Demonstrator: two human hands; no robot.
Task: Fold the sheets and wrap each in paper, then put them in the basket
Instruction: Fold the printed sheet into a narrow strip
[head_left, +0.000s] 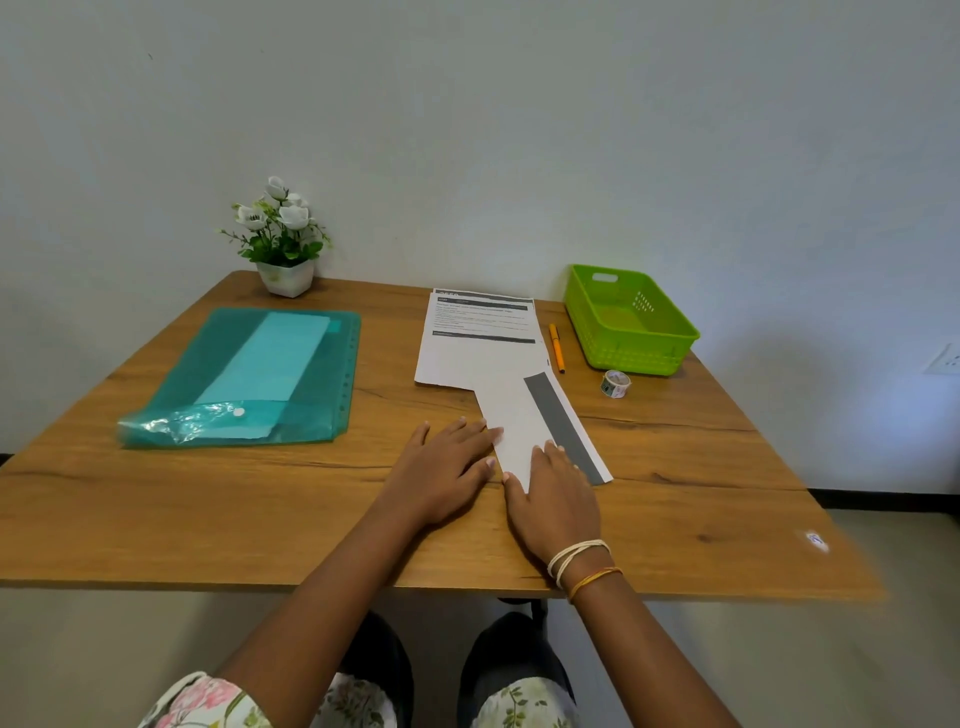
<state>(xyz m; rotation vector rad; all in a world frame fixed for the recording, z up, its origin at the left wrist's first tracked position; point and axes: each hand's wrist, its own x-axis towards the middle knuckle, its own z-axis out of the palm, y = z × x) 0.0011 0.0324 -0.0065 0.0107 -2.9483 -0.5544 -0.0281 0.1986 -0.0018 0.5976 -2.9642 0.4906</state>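
A folded white sheet (519, 415) with a grey band along its right side lies slanted on the wooden table (208, 509). My left hand (447, 467) rests flat beside it, fingertips touching its left edge. Flat on the sheet's near end lies my right hand (556, 493), fingers straight and pressing. A stack of printed sheets (478, 338) lies just behind the folded one. The green basket (631, 322) stands at the back right with nothing in it.
A teal plastic folder (249, 379) holding paper lies on the left. A potted white flower (283, 244) stands at the back against the wall. An orange pen (557, 347) and a roll of tape (615, 383) lie near the basket.
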